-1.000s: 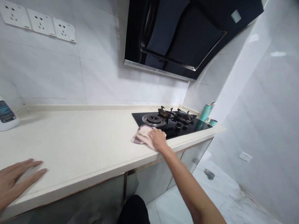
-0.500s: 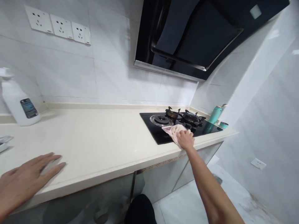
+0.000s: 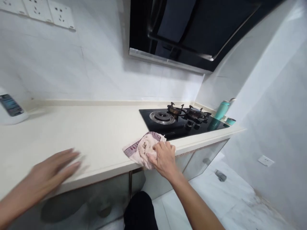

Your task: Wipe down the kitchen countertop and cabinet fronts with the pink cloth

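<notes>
My right hand (image 3: 165,158) grips a crumpled pale pink cloth (image 3: 145,147) with a purple printed border. The cloth lies over the front edge of the cream countertop (image 3: 96,127), by the near left corner of the black gas stove (image 3: 172,130). Part of it hangs past the edge. My left hand (image 3: 52,169) is over the counter's front left, its fingers stretched out and smeared by motion. Nothing is in it. Whether it touches the surface I cannot tell.
A white bottle (image 3: 11,111) with a dark label stands at the far left. Past the burners are a teal flask (image 3: 222,110) and a small teal cup (image 3: 230,121). A black range hood (image 3: 172,35) overhangs the stove. Cabinet doors (image 3: 96,195) run below the counter.
My right hand has drawn the cloth off the stove, left and nearer, to the counter's front edge. My left hand has moved right. The view has shifted slightly right and down.
</notes>
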`<state>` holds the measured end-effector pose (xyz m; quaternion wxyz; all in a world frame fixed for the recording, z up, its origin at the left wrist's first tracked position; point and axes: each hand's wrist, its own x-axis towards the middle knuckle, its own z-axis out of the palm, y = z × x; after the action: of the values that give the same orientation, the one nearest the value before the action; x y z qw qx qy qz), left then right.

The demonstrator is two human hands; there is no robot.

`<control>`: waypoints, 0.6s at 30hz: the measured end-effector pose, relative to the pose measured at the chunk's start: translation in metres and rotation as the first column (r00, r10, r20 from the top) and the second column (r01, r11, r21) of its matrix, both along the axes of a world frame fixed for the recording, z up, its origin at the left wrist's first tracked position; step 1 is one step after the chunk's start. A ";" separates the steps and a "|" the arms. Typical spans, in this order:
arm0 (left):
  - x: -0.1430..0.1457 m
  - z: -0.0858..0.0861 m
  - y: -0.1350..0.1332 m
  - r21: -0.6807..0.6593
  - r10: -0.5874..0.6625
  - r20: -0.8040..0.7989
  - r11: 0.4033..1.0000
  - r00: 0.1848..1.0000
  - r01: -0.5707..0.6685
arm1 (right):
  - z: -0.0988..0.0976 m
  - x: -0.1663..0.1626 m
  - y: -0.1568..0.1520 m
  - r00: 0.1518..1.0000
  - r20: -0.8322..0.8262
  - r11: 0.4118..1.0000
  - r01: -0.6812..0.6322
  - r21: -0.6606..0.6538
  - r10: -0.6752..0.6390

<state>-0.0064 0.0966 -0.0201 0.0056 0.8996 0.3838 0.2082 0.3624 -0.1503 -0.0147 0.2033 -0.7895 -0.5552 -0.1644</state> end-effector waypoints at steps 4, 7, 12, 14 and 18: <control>0.088 0.018 -0.055 -0.043 -0.226 -0.089 0.974 0.970 0.223 | 0.011 0.010 0.012 0.999 0.004 0.998 -0.032 -0.053 0.032; 0.112 0.024 -0.068 -0.039 -0.251 -0.140 0.968 0.958 0.248 | 0.015 0.031 0.013 0.998 0.033 0.996 -0.050 -0.078 0.052; 0.105 0.024 -0.064 -0.038 -0.240 -0.122 0.971 0.963 0.237 | 0.001 0.116 -0.019 0.993 0.075 0.988 0.100 -0.115 -0.091; 0.104 0.021 -0.063 -0.025 -0.255 -0.126 0.967 0.959 0.254 | -0.005 0.161 -0.041 0.959 0.054 0.951 0.284 -0.121 -0.279; 0.107 0.015 -0.064 0.028 -0.268 -0.123 0.961 0.955 0.274 | -0.004 0.231 -0.073 0.810 -0.028 0.807 0.579 -0.121 -0.586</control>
<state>0.1007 0.0323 -0.0056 -0.0087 0.9544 0.2517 0.1604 0.5937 -0.2229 -0.0186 0.1183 -0.9362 -0.2878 -0.1637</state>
